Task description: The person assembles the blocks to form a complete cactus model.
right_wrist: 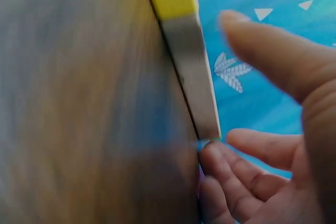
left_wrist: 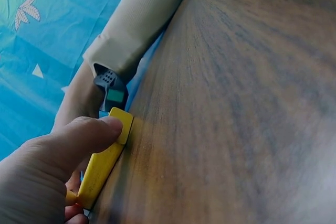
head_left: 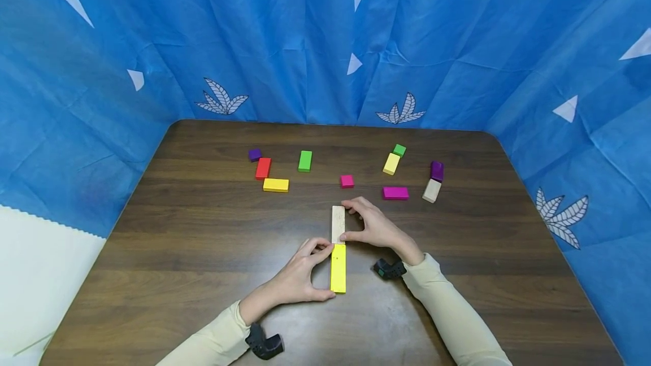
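A long yellow block (head_left: 338, 270) and a pale wooden block (head_left: 338, 225) lie end to end in a line on the table. My left hand (head_left: 297, 278) holds the yellow block lengthwise, its thumb at the near end and fingers by the far end. In the left wrist view, the left thumb (left_wrist: 100, 132) presses the yellow block's end. Beside the pale block is my right hand (head_left: 376, 227), with its fingers at the far end. The right wrist view shows the right thumb (right_wrist: 262, 45) apart from the pale block (right_wrist: 194, 77).
Farther back lie a red block (head_left: 263, 168), a yellow block (head_left: 276, 185), a green block (head_left: 305, 161), a small pink block (head_left: 347, 181) and a magenta block (head_left: 395, 193). A purple block (head_left: 437, 171) touches another pale block (head_left: 432, 191). Blue curtain (head_left: 325, 44) borders the table.
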Available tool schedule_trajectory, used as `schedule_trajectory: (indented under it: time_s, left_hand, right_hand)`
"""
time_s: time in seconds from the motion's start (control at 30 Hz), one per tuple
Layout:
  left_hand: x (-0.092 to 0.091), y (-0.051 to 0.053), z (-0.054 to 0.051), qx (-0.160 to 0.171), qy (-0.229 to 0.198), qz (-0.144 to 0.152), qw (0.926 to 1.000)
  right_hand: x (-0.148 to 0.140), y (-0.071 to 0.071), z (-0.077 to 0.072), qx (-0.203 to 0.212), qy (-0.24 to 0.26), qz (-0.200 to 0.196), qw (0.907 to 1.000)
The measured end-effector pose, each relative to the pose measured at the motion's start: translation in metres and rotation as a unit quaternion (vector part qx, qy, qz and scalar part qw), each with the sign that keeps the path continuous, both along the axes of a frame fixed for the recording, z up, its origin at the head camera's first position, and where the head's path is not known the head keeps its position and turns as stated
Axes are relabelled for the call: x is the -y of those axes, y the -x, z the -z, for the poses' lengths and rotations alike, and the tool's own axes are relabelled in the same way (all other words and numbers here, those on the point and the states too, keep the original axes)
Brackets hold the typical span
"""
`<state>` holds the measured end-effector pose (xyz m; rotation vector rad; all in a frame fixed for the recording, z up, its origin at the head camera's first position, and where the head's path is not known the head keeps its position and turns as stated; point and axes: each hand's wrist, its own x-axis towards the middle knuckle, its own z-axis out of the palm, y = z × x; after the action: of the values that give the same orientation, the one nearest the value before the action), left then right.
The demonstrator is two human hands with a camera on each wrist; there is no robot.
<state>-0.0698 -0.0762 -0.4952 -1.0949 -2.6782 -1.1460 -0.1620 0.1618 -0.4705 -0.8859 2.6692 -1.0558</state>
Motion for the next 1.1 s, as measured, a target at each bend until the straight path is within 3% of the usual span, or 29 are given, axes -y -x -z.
schedule_trajectory:
  time_s: [0.17,0.3,0.47,0.73,1.1]
  left_hand:
    - [-0.001,0.003,0.000,-0.005,-0.015,-0.025,0.9996]
    - [-0.003,0.007,0.001,-0.036,-0.003,-0.048,0.9982]
    - [-0.005,0.011,0.002,-0.060,0.021,-0.047,0.9968]
    - [-0.003,0.012,0.003,-0.061,0.061,-0.035,0.9957]
    - [-0.003,0.012,0.004,-0.049,0.080,-0.034,0.9950]
  right_hand:
    - [-0.005,0.012,-0.005,-0.015,0.027,0.039,0.9988]
    - [-0.006,0.027,-0.012,-0.044,0.029,0.090,0.9946]
    - [-0.002,0.050,-0.016,-0.043,0.021,0.131,0.9903]
    - [0.005,0.074,-0.011,0.000,-0.012,0.141,0.9900]
    - [0.007,0.079,-0.007,0.006,-0.009,0.136,0.9906]
